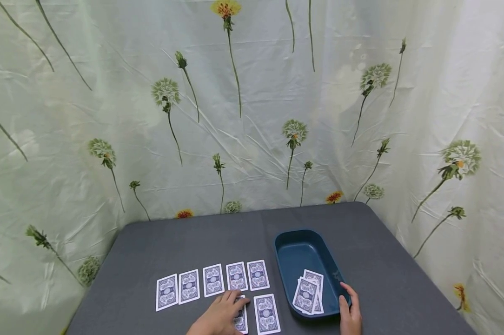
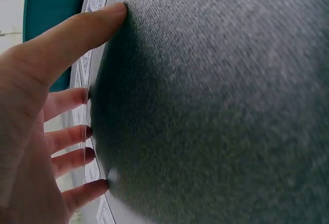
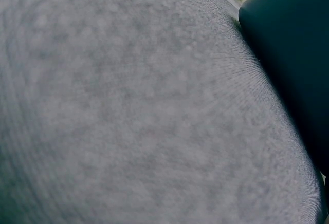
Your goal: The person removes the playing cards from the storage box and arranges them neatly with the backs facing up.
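My left hand [image 1: 220, 314] reaches over a face-down playing card [image 1: 241, 321] in the nearer row, covering much of it. In the left wrist view its fingers [image 2: 69, 136] are spread, tips at the grey cloth, with the thumb well apart. Just right of it lies another face-down playing card [image 1: 267, 314]. My right hand [image 1: 350, 316] holds the near right corner of a dark teal tray [image 1: 283, 274] by its rim. Inside the tray, overlapping blue-and-white playing cards [image 1: 306, 295] lie back side up at the near end. The right wrist view shows the tray's outer wall but no fingers.
Several face-down cards [image 1: 213, 280] form a farther row left of the tray. Everything rests on a dark grey cloth-covered table [image 1: 193, 242]. Behind the table hangs a pale curtain [image 1: 252, 139] with a dandelion print.
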The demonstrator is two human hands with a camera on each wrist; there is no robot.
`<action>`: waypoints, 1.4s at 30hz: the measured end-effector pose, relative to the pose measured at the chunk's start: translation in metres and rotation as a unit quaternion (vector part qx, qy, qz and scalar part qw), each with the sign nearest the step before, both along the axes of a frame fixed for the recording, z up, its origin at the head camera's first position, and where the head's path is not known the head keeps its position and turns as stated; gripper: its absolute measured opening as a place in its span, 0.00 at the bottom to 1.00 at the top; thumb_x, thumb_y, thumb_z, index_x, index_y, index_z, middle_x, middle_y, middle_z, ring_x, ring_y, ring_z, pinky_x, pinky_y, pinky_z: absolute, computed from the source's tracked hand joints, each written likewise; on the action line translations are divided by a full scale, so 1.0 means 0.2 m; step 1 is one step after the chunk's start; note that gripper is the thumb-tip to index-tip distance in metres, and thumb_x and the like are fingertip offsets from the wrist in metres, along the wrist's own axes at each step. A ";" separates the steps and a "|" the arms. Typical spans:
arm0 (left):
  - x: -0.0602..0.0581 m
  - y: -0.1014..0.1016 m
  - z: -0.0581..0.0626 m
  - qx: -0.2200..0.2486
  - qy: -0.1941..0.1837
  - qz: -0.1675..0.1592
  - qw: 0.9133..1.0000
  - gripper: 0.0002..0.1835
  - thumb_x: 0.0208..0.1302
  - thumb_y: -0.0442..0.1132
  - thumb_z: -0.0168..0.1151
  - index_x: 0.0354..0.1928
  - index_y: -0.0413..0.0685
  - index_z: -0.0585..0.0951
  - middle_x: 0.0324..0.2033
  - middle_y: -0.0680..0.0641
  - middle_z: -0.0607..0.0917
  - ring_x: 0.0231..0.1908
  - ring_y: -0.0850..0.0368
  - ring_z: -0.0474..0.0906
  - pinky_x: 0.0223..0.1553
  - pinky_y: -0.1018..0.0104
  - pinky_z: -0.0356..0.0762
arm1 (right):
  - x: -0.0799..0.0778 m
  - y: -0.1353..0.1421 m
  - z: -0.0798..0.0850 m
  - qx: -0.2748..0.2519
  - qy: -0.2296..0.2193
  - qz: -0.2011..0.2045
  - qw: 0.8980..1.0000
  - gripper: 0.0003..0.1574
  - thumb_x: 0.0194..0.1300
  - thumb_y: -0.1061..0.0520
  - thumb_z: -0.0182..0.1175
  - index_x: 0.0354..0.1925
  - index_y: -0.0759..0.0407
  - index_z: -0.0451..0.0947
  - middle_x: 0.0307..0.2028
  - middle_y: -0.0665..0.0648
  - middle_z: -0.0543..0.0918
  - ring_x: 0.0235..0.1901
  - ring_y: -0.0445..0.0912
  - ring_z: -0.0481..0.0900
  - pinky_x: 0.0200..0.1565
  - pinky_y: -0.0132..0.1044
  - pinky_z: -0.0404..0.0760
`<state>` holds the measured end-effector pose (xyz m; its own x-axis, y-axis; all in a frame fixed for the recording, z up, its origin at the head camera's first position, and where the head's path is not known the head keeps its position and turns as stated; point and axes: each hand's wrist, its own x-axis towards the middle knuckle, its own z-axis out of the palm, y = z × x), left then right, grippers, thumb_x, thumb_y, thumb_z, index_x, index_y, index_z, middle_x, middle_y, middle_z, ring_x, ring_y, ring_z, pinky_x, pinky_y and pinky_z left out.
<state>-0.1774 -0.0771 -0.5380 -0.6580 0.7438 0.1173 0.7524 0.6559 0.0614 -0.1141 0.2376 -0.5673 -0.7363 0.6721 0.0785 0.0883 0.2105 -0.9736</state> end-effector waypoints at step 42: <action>-0.08 0.57 0.32 -0.035 -0.040 -0.067 0.996 0.28 0.57 0.58 0.57 0.58 0.60 0.70 0.54 0.52 0.73 0.53 0.59 0.71 0.52 0.63 0.71 | 0.00 0.00 0.00 0.011 0.011 -0.004 1.000 0.22 0.69 0.55 0.43 0.59 0.58 0.64 0.48 0.24 0.62 0.49 0.14 0.51 0.56 0.18 0.49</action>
